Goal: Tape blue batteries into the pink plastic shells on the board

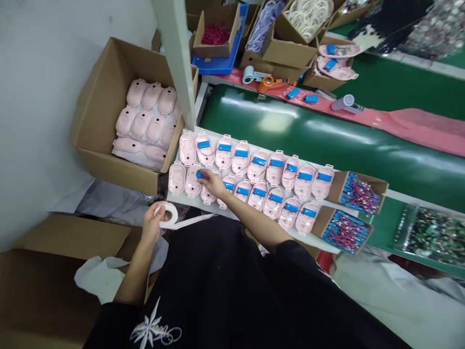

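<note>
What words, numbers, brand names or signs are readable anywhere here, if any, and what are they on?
None can be read.
Black shirt: white curls beside a star-shaped emblem; if they are lettering, too blurred to read.
White roll and its loose strip: any print is too small to read.
Blue batteries: no lettering can be made out.
</note>
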Demonstrator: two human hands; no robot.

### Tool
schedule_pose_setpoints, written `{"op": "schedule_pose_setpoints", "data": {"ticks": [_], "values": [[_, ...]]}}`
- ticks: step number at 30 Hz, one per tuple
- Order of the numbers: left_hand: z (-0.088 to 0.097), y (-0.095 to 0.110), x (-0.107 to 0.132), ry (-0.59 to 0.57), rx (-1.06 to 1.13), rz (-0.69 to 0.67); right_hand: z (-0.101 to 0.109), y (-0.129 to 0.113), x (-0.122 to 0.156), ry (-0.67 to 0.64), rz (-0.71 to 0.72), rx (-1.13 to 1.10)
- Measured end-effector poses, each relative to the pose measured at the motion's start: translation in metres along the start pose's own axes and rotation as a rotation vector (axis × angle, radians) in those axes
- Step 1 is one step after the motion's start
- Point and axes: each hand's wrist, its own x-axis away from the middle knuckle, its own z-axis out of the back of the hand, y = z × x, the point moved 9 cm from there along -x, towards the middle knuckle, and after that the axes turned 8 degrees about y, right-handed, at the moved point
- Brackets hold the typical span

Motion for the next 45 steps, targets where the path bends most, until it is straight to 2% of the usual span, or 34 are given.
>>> {"op": "schedule_pose_setpoints", "data": {"ticks": [2, 3, 5, 8, 15, 21, 24, 26, 28, 29, 32, 34, 35, 38, 40, 41, 42, 43, 44, 45], "values": [[0.013, 0.004, -0.015, -0.011, 0.011, 0.006, -0.049, 0.001, -0.008, -0.168, 0.032, 0.321], [0.017, 0.005, -0.021, -0.019, 0.012, 0.013, -0.064, 0.004, -0.010, -0.225, 0.035, 0.459], [0.022, 0.004, -0.029, -0.035, 0.010, 0.037, -0.078, 0.010, -0.015, -0.273, 0.030, 0.662], [0.029, 0.003, -0.038, -0.049, 0.024, 0.067, -0.081, 0.014, -0.022, -0.269, 0.047, 0.812], [0.042, 0.007, -0.063, -0.046, 0.054, 0.072, -0.090, 0.024, -0.031, -0.281, 0.055, 0.960], [0.039, 0.010, -0.067, -0.065, 0.079, 0.098, -0.098, 0.026, -0.040, -0.282, 0.024, 1.032], [0.030, 0.018, -0.063, -0.084, 0.176, 0.084, -0.093, 0.018, -0.042, -0.260, 0.009, 0.968], [0.022, 0.028, -0.058, -0.104, 0.270, 0.058, -0.083, 0.002, -0.033, -0.172, 0.003, 0.841], [0.012, 0.039, -0.052, -0.122, 0.343, 0.025, -0.074, -0.021, -0.012, -0.105, 0.014, 0.589], [0.006, 0.044, -0.049, -0.129, 0.367, 0.006, -0.073, -0.034, 0.004, -0.117, 0.024, 0.417], [-0.018, 0.063, -0.043, -0.175, 0.399, -0.058, -0.082, -0.079, 0.060, -0.356, 0.057, -0.069], [-0.036, 0.080, -0.041, -0.221, 0.404, -0.122, -0.080, -0.104, 0.090, -0.471, 0.078, -0.205], [-0.044, 0.089, -0.040, -0.233, 0.416, -0.163, -0.073, -0.112, 0.100, -0.467, 0.106, -0.209], [-0.069, 0.112, -0.031, -0.236, 0.472, -0.270, -0.034, -0.116, 0.118, -0.320, 0.292, -0.069], [-0.088, 0.114, -0.021, -0.242, 0.462, -0.278, -0.005, -0.099, 0.133, -0.305, 0.421, 0.059], [-0.098, 0.110, -0.015, -0.242, 0.437, -0.273, 0.014, -0.081, 0.140, -0.309, 0.446, 0.110], [-0.106, 0.105, -0.009, -0.232, 0.407, -0.271, 0.041, -0.058, 0.145, -0.291, 0.433, 0.153], [-0.113, 0.099, -0.002, -0.214, 0.378, -0.278, 0.076, -0.031, 0.149, -0.235, 0.380, 0.195], [-0.117, 0.092, 0.005, -0.188, 0.354, -0.295, 0.121, 0.000, 0.153, -0.130, 0.287, 0.239], [-0.121, 0.084, 0.013, -0.168, 0.325, -0.313, 0.177, 0.032, 0.158, 0.017, 0.164, 0.283]]}}
